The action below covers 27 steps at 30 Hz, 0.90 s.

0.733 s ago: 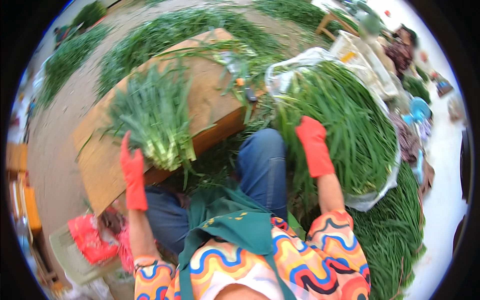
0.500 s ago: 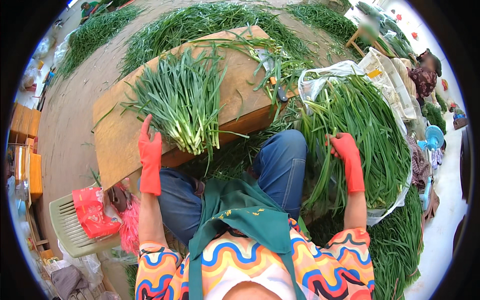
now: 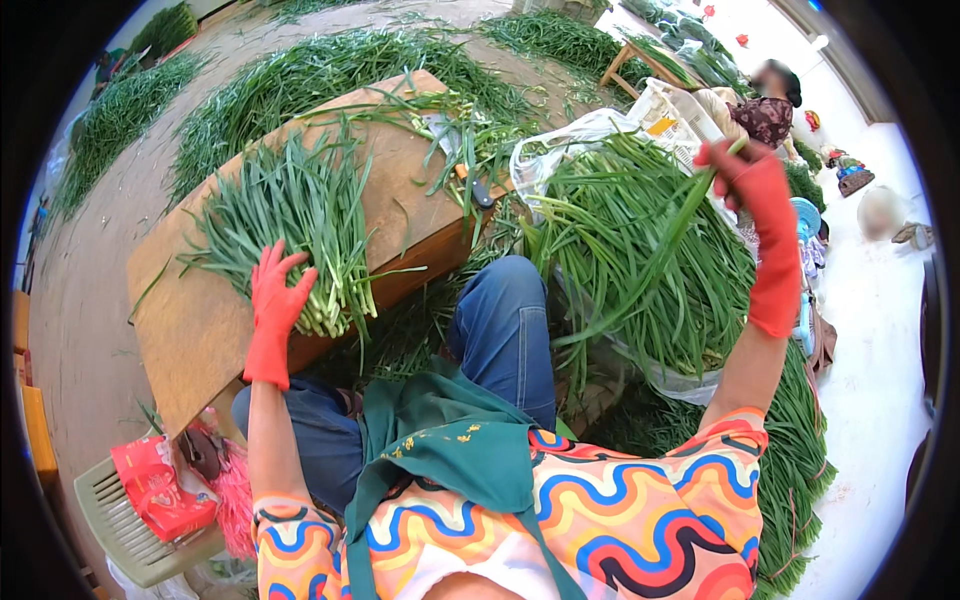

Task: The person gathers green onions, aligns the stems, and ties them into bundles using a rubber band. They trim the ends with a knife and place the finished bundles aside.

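Note:
A fanned pile of garlic chives (image 3: 290,205), pale root ends toward me, lies on the wooden board (image 3: 185,345). My left hand (image 3: 272,305), in a red rubber glove, rests on the pile's near left side with its fingers spread. On the right, my right hand (image 3: 755,190), gloved alike, is raised above a large heap of chives (image 3: 625,225) in a clear plastic bag (image 3: 540,150). Its fingers are closed on a few long chive stalks (image 3: 682,220), which hang down to the left over the heap.
A knife (image 3: 476,188) with a dark handle lies at the board's right edge beside loose trimmings (image 3: 470,135). More chives (image 3: 350,60) cover the floor beyond. A plastic stool (image 3: 125,520) with a red packet (image 3: 160,490) stands lower left. Another person (image 3: 770,110) sits far right.
My right hand has risen up and to the right from the bagged heap, drawing stalks out. My left hand has moved onto the chive pile. The whole view has shifted.

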Available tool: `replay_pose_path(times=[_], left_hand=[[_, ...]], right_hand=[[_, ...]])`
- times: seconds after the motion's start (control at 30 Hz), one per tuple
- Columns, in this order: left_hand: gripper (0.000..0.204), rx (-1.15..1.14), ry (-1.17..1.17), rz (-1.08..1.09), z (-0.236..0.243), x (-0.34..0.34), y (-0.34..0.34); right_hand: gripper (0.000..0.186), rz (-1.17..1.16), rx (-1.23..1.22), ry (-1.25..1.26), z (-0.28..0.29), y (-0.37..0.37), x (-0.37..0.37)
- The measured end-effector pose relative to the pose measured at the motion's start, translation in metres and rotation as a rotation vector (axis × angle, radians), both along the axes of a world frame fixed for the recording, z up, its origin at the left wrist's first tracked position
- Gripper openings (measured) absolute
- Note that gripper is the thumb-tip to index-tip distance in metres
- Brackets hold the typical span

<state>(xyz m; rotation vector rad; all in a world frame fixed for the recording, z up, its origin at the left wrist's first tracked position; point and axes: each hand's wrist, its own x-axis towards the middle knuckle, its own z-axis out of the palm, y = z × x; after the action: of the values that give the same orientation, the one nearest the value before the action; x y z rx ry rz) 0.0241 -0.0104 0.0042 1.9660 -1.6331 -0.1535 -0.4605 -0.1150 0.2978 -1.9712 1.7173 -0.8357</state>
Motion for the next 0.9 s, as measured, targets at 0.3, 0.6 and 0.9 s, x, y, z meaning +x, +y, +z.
replay_pose_path(times=[0.3,0.6,0.9], left_hand=[[0.035,-0.096,0.157,0.044,-0.021,0.007,0.005],[0.046,-0.141,0.39,-0.002,-0.024,0.029,0.008],[0.036,0.486,0.903,-0.418,0.052,-0.222,-0.076]], right_hand=[[0.016,0.353,-1.023,-0.356,-0.078,-0.038,0.166],[0.071,0.778,-0.229,0.09,-0.256,0.018,0.26],[0.029,0.345,0.128,0.944,-0.243,-0.146,0.071]])
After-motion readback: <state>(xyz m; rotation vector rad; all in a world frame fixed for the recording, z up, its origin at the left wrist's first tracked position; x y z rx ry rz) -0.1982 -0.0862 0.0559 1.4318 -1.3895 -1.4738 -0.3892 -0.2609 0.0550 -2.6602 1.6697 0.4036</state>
